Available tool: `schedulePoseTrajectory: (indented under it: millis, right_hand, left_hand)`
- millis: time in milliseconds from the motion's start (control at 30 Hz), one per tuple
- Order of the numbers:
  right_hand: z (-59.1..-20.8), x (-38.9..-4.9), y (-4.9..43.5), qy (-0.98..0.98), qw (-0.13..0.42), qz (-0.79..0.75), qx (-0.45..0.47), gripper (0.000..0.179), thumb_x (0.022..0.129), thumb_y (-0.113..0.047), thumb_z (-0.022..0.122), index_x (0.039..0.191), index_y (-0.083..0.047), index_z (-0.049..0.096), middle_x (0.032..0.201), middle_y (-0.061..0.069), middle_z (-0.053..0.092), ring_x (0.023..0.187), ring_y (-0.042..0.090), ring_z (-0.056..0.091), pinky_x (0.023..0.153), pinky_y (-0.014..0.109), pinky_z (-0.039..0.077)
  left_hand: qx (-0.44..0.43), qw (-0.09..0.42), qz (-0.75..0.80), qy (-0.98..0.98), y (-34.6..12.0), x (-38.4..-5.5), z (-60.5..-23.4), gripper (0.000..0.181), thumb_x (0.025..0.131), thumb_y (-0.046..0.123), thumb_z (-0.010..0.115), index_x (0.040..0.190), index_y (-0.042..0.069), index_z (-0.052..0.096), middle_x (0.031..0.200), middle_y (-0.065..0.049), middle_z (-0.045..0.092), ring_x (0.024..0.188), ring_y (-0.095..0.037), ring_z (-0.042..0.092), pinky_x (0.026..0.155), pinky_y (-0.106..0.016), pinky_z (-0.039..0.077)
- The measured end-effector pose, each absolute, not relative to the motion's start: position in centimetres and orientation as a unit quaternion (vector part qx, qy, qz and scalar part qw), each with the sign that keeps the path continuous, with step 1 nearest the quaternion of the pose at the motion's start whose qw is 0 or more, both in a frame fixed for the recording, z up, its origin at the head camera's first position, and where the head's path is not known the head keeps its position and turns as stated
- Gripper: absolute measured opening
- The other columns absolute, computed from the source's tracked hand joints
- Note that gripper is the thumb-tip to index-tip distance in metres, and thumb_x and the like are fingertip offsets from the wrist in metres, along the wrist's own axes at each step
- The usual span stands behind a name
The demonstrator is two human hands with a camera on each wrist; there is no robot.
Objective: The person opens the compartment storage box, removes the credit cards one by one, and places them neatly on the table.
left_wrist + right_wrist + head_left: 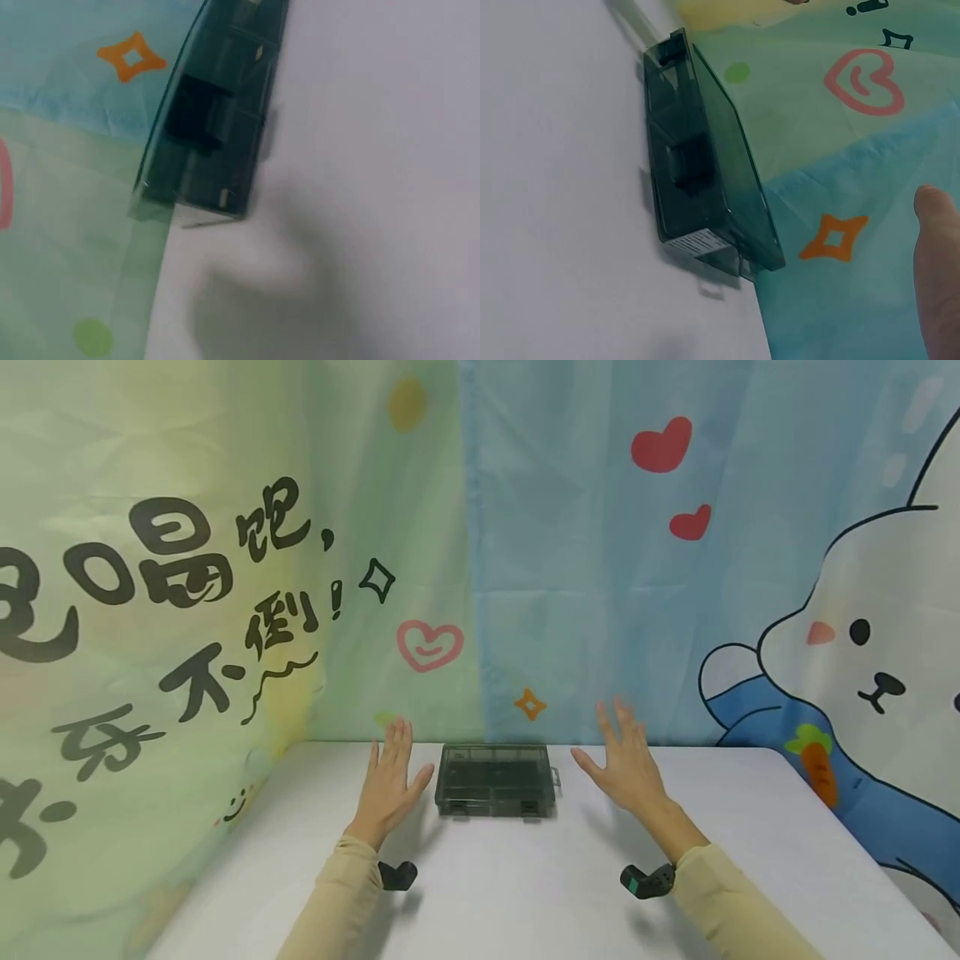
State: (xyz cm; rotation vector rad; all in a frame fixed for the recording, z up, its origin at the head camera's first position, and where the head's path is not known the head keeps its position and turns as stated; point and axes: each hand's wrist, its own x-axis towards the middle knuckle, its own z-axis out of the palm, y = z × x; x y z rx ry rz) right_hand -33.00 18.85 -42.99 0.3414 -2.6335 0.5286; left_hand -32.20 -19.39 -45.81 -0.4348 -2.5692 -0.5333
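A dark translucent plastic storage box [495,781] with a lid and latches along its front lies at the far edge of the white table. To its left, my left hand [388,785] is held up with fingers straight and thumb spread toward the box, touching nothing. On the other side, my right hand [626,768] is raised with its fingers spread, apart from the box. The left wrist view shows one end of the box [214,112], and no part of the hand. In the right wrist view, the thumb [939,270] appears at the right edge, away from the box [694,150].
The white table [517,885] ends at a printed curtain [555,568] right behind the box. Curtain cloth also runs along the left and right sides. A dark wrist device [397,876] sits at the left sleeve, another device [648,882] at the right.
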Motion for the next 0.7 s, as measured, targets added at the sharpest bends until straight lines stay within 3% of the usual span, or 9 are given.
schedulePoseTrajectory:
  millis: [233,500,700]
  right_hand:
    - [-44.3,-32.7,17.3,-0.946,0.183,0.232,0.133,0.083,0.094,-0.051,0.05,0.154,-0.011,0.008,0.16,0.017,0.009,0.146,0.038,0.01,0.116,0.06,0.017]
    - [-45.2,-32.4,16.6,-0.937,0.157,0.29,0.111,0.081,0.095,-0.049,0.049,0.154,-0.012,0.007,0.16,0.016,0.009,0.145,0.039,0.014,0.112,0.062,0.024]
    - [-46.5,-32.4,16.1,-0.935,0.13,0.317,0.093,0.083,0.096,-0.048,0.048,0.153,-0.009,0.004,0.16,0.016,0.006,0.145,0.039,0.014,0.113,0.061,0.022]
  left_hand:
    - [-0.185,0.175,-0.267,-0.929,-20.2,-31.4,-47.8,0.086,0.094,0.049,0.049,0.153,0.008,0.001,0.162,-0.007,0.002,0.149,-0.024,0.006,0.121,-0.048,0.011]
    - [-0.146,0.07,-0.383,-0.909,-20.0,-31.9,-49.1,0.1,0.086,0.058,0.057,0.152,0.027,-0.011,0.16,0.002,-0.002,0.147,-0.029,0.01,0.12,-0.049,0.017]
    - [-0.145,0.055,-0.392,-0.907,-20.1,-32.3,-50.4,0.109,0.081,0.056,0.066,0.153,0.018,-0.006,0.16,-0.005,0.003,0.146,-0.028,0.016,0.118,-0.049,0.022]
